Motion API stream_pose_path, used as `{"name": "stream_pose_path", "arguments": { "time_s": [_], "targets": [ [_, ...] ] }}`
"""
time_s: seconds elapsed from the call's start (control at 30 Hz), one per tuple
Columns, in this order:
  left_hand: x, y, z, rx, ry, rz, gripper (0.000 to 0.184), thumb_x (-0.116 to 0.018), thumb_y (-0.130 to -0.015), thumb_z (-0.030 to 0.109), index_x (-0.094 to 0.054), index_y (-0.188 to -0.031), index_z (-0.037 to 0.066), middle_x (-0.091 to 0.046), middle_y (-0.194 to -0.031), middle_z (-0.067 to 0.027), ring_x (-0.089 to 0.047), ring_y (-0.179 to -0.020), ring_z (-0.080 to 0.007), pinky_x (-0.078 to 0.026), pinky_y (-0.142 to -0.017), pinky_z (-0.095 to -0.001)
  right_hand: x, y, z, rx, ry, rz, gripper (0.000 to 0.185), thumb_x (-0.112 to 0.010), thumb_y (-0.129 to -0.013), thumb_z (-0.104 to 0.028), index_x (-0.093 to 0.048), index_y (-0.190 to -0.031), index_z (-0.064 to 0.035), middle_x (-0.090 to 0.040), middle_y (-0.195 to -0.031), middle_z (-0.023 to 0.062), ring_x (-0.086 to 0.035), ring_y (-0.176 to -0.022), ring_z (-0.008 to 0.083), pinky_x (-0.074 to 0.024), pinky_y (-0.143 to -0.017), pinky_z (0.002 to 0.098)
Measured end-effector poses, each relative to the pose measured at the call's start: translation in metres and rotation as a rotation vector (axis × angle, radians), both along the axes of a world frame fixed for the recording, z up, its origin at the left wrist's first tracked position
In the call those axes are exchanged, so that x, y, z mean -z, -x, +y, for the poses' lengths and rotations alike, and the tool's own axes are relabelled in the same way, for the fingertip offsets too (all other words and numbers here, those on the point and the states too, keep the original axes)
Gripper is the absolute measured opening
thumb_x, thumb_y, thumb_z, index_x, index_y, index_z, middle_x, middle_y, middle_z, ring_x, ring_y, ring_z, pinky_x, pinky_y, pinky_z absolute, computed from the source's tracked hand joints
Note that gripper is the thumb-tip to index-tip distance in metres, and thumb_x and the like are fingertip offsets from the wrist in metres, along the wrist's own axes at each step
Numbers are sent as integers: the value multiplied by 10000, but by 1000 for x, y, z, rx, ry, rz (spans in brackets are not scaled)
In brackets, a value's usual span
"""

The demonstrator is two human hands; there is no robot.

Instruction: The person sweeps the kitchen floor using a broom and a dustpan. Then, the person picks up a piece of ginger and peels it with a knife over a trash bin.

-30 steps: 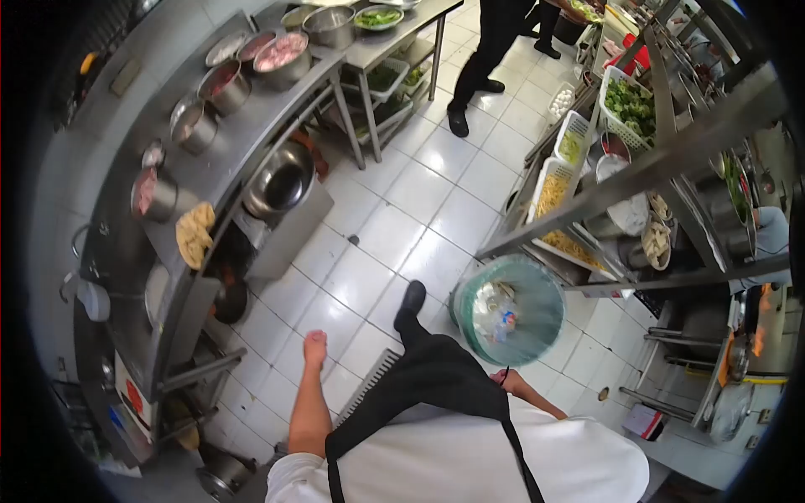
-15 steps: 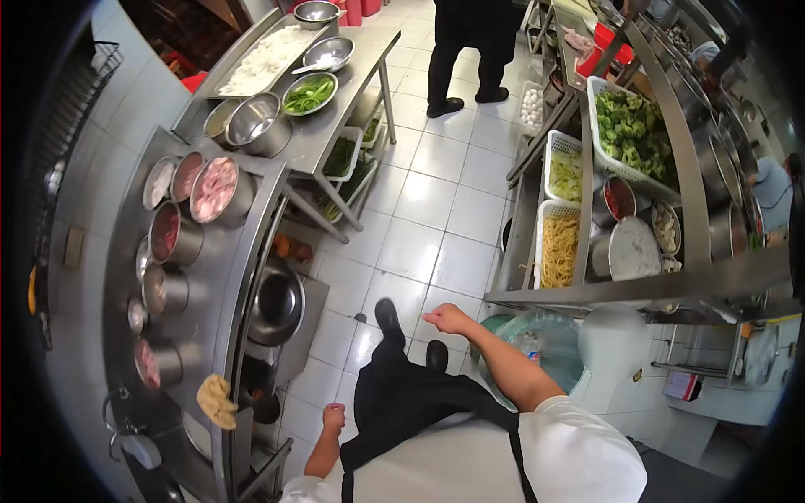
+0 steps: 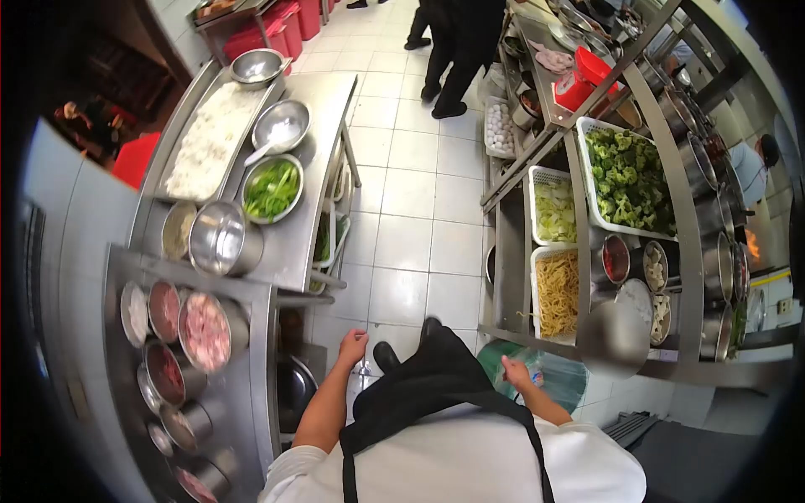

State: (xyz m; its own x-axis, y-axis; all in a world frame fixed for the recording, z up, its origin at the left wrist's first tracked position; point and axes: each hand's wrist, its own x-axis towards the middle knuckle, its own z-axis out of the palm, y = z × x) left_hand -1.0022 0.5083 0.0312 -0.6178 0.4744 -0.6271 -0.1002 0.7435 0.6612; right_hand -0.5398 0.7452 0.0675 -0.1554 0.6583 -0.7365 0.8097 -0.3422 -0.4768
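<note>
My left hand [image 3: 354, 346] hangs in front of my left side with its fingers curled closed, and I see nothing in it. It is over the white tiled floor [image 3: 407, 243], close to the end of the left steel counter [image 3: 264, 352]. My right hand [image 3: 516, 374] is lower on the right, also loosely closed, with nothing visible in it. Behind and below that hand stands a greenish plastic bin [image 3: 563, 377]. Neither hand touches the counters or shelves. Below me show my black apron [image 3: 419, 386] and dark shoes [image 3: 386, 356].
Pots of raw meat [image 3: 205, 331] line the left counter. Beyond them are a bowl of cut green vegetables [image 3: 272, 189] and a tray of white food [image 3: 214, 138]. Right shelves hold broccoli [image 3: 629, 180] and noodles [image 3: 557, 293]. A person in black [image 3: 461, 59] stands in the aisle ahead.
I have moved forward along the aisle, so the counters and shelves appear closer. My left hand has swung forward and my right hand has swung back. The person ahead has shifted stance.
</note>
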Motion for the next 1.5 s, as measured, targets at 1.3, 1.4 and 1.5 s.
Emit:
{"name": "stream_pose_path", "arguments": {
  "time_s": [1.3,1.4,1.5],
  "targets": [
    [-69,528,804,355,-136,138,298,-593,-849,276,-600,-1057,64,-664,-994,-199,-625,-956,-363,-494,-852,-429,-54,445,533,-64,96,-221,369,-571,-821,-373,-625,-675,-39,-638,-682,162,-613,-626,297,-478,-588,433],
    [-48,588,814,242,-77,189,291,-602,-837,279,-612,-1035,66,-668,-992,-190,-630,-954,-348,-495,-856,-421,-39,489,598,-56,106,-195,350,-553,-826,-346,-625,-671,-40,-636,-678,160,-614,-625,287,-472,-579,435],
    [-10,628,793,185,62,226,281,-605,-831,294,-623,-1010,78,-672,-998,-172,-628,-980,-333,-490,-870,-420,-11,546,693,-129,91,-142,334,-535,-832,-318,-625,-667,-42,-633,-674,158,-614,-624,276,-466,-569,437]
  ]
}}
